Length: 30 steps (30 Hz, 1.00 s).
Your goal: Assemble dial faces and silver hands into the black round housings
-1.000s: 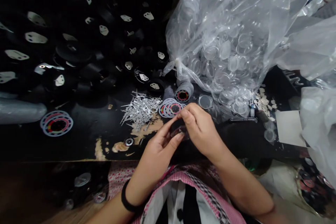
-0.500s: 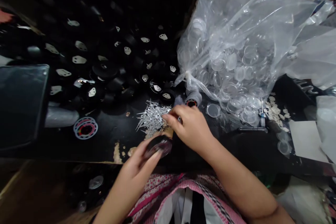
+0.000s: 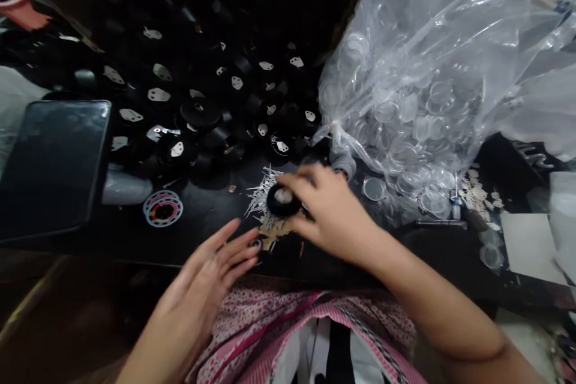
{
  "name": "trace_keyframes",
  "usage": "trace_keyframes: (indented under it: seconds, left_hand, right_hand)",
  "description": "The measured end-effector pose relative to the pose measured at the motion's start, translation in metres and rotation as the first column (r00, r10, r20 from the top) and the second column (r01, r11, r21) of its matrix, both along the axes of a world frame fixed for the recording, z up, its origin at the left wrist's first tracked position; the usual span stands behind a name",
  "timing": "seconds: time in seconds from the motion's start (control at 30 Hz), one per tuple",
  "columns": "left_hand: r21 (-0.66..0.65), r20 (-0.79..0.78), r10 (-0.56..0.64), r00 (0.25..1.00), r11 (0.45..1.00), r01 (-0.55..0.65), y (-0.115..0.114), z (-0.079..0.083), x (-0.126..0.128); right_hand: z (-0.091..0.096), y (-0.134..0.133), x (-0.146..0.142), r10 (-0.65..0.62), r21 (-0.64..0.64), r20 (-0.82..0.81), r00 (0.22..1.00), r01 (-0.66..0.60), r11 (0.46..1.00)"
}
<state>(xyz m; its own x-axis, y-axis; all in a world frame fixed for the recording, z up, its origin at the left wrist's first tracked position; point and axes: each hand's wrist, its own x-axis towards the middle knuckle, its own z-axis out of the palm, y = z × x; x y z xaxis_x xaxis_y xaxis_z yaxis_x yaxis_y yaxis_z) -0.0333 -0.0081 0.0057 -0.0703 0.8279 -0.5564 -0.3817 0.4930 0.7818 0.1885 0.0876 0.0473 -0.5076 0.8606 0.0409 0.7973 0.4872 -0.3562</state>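
My right hand (image 3: 330, 210) has its fingers and thumb around the edge of a small round black gauge case (image 3: 275, 206) with a pale patch in its middle. The case is over a heap of thin white pointers (image 3: 260, 192), hiding part of them. My left hand (image 3: 216, 267) is in the air at the table's front edge, open and holding nothing, fingers spread towards the case. Just beyond my right hand, a stack of grey rings (image 3: 344, 163) stands partly hidden. Brown scraps (image 3: 276, 229) lie between my hands.
Many black round cases with white plates (image 3: 159, 95) fill the back. A clear plastic bag (image 3: 405, 102) of transparent round covers stands at the right. Printed dial rings (image 3: 162, 209) lie at the left beside a dark tray (image 3: 56, 162). A white card (image 3: 533, 246) lies far right.
My left hand no longer holds the dark round case; it has drawn back left and opened. My right hand now grips a black case over the pointers. The camera view has shifted slightly.
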Motion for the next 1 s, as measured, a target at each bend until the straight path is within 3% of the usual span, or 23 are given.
trace_keyframes:
  seconds: [0.1, 0.17, 0.27, 0.33, 0.43, 0.53, 0.63, 0.77, 0.93, 1.0]
  left_hand:
    - [-0.123, 0.227, -0.101, 0.969, 0.984, 0.131, 0.015, 0.004, 0.041]
    - [-0.177, 0.297, -0.141, 0.944, 0.964, 0.200, 0.017, 0.003, 0.050]
    - [-0.159, 0.305, -0.129, 0.944, 0.970, 0.184, 0.017, 0.004, 0.053]
    - [-0.105, 0.291, -0.110, 0.950, 0.984, 0.146, 0.018, 0.005, 0.057]
    - [-0.055, 0.311, -0.080, 0.947, 0.993, 0.101, 0.020, 0.007, 0.065]
    - [-0.056, 0.364, -0.033, 0.931, 0.997, 0.058, 0.022, 0.009, 0.070]
    - [-0.100, 0.407, 0.003, 0.913, 0.994, 0.041, 0.029, 0.013, 0.074]
    - [-0.126, 0.390, 0.051, 0.919, 0.992, -0.002, 0.040, 0.015, 0.084]
    - [-0.040, 0.329, 0.014, 0.944, 0.999, -0.001, 0.035, 0.011, 0.096]
    - [-0.019, 0.308, -0.003, 0.951, 1.000, 0.010, 0.030, 0.010, 0.098]
  right_hand:
    - [0.004, -0.032, 0.003, 0.138, -0.164, -0.115, 0.984, -0.156, 0.974]
    - [0.002, -0.040, 0.012, 0.118, -0.214, -0.155, 0.981, -0.150, 0.965]
    - [-0.008, -0.031, 0.031, -0.146, -0.169, -0.037, 0.989, 0.137, 0.976]
    - [-0.017, -0.019, 0.039, -0.312, -0.081, 0.099, 0.945, 0.321, 0.944]
    - [-0.028, -0.010, 0.040, -0.349, -0.021, 0.160, 0.924, 0.356, 0.934]
    - [-0.033, -0.013, 0.038, -0.367, -0.040, 0.063, 0.928, 0.370, 0.928]
    - [-0.029, -0.022, 0.038, -0.336, -0.159, -0.200, 0.920, 0.308, 0.938]
    - [-0.014, -0.034, 0.040, -0.307, -0.236, -0.521, 0.796, 0.211, 0.948]
    - [-0.002, -0.038, 0.030, -0.266, -0.270, -0.563, 0.783, 0.129, 0.954]
    - [-0.004, -0.038, 0.025, -0.350, -0.351, -0.548, 0.760, 0.171, 0.921]
